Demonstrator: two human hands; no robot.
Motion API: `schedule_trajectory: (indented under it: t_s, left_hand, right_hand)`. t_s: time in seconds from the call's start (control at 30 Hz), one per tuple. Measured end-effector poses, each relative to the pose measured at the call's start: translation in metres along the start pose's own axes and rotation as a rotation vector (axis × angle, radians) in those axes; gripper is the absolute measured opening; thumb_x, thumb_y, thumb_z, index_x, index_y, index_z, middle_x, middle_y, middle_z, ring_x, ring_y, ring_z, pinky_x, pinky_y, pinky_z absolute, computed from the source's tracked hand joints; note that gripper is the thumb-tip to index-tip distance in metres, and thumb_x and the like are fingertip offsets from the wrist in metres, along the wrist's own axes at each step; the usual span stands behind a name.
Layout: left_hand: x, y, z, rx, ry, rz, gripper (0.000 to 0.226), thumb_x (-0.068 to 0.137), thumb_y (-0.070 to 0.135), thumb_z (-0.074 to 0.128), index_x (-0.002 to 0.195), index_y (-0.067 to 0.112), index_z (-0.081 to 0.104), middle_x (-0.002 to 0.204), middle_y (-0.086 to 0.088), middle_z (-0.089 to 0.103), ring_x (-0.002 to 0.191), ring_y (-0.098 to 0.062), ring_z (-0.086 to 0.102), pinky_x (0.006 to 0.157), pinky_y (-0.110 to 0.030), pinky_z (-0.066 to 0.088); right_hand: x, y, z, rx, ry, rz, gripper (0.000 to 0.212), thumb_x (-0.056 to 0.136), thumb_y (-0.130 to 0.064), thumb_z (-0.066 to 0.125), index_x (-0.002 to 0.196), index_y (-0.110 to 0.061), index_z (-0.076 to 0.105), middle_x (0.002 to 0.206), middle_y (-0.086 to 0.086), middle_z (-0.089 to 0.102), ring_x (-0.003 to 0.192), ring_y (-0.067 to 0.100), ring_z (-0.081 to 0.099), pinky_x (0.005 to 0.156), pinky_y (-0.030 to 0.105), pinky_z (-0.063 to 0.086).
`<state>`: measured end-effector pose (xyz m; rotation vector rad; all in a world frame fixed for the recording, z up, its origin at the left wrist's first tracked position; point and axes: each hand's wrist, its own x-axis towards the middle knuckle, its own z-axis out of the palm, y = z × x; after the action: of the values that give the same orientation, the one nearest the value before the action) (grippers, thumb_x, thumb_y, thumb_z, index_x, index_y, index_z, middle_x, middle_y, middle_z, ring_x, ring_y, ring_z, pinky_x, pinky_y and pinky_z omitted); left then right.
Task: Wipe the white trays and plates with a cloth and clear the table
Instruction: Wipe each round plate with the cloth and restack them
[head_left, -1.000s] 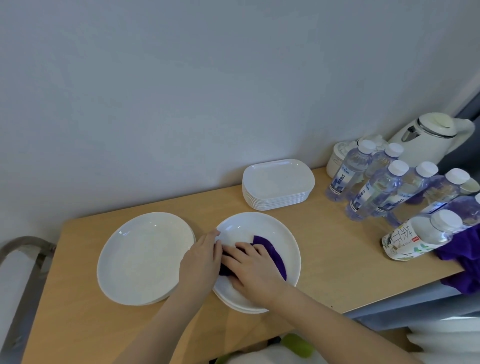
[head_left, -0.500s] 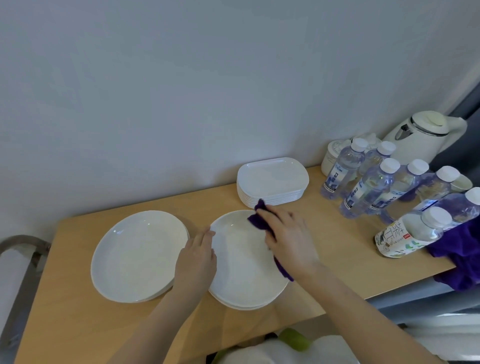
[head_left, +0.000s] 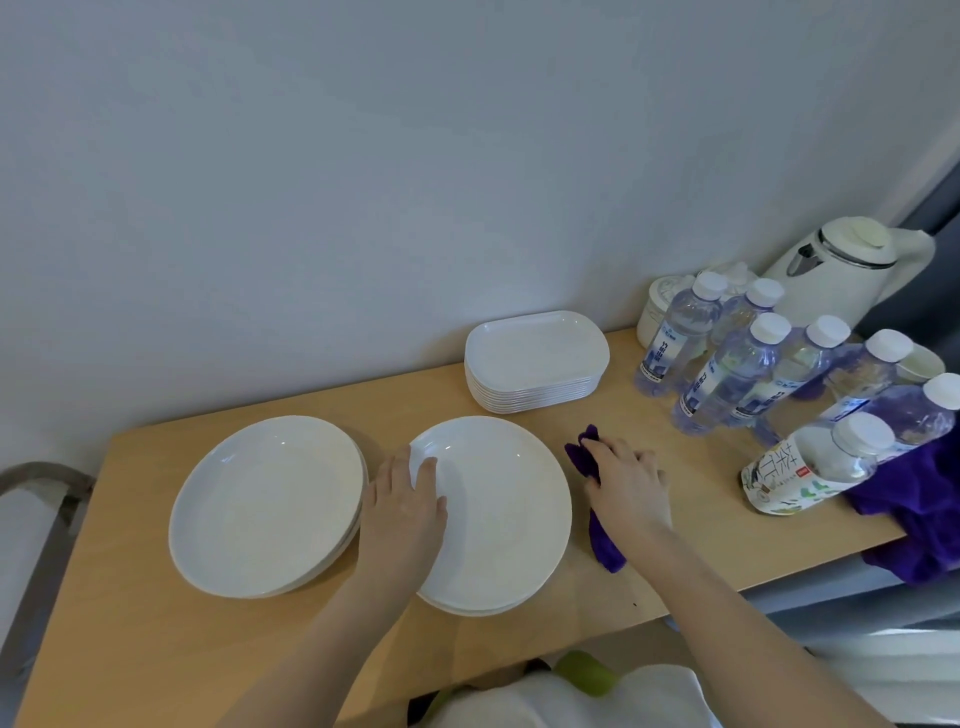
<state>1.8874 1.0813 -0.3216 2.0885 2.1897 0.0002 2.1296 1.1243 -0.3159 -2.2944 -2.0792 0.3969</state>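
Two stacks of round white plates lie on the wooden table (head_left: 691, 561): a left stack (head_left: 265, 506) and a middle stack (head_left: 501, 512). My left hand (head_left: 405, 506) rests on the left rim of the middle stack, thumb over the edge. My right hand (head_left: 626, 480) lies on a purple cloth (head_left: 602, 540) on the table just right of that stack, fingers bent over the cloth. A stack of white rectangular trays (head_left: 535, 361) stands behind, near the wall.
Several water bottles (head_left: 727, 379) crowd the table's right side, with a labelled bottle (head_left: 800, 473) lying near the front edge. A white kettle (head_left: 841, 267) and a small white jar (head_left: 657, 312) stand behind them. More purple fabric (head_left: 924, 514) hangs over the right edge.
My right hand has carried the purple cloth off the middle plate stack and set it down on the table to the right. My left hand has stayed on the plate's left rim.
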Motion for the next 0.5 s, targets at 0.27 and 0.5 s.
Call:
schedule_trajectory:
  t_s: [0.27, 0.5]
  left_hand:
    - [-0.002, 0.003, 0.003, 0.013, -0.071, -0.003, 0.063, 0.095, 0.048, 0.042, 0.147, 0.023, 0.015, 0.157, -0.011, 0.007, 0.144, -0.030, 0.012, 0.116, -0.041, 0.016]
    - [-0.004, -0.010, -0.005, -0.091, -0.038, 0.022, 0.050, 0.100, 0.037, 0.032, 0.146, 0.021, 0.021, 0.158, -0.003, 0.010, 0.145, -0.023, 0.012, 0.116, -0.037, 0.018]
  right_hand:
    - [0.001, -0.005, 0.005, 0.058, -0.074, 0.069, 0.041, 0.096, -0.021, 0.040, 0.137, -0.026, 0.044, 0.138, 0.000, 0.046, 0.123, 0.027, 0.041, 0.101, 0.043, 0.036]
    - [0.001, -0.061, -0.044, 0.144, 0.162, -0.095, 0.030, 0.094, -0.017, 0.040, 0.120, -0.019, 0.053, 0.118, 0.002, 0.055, 0.105, 0.025, 0.051, 0.083, 0.037, 0.041]
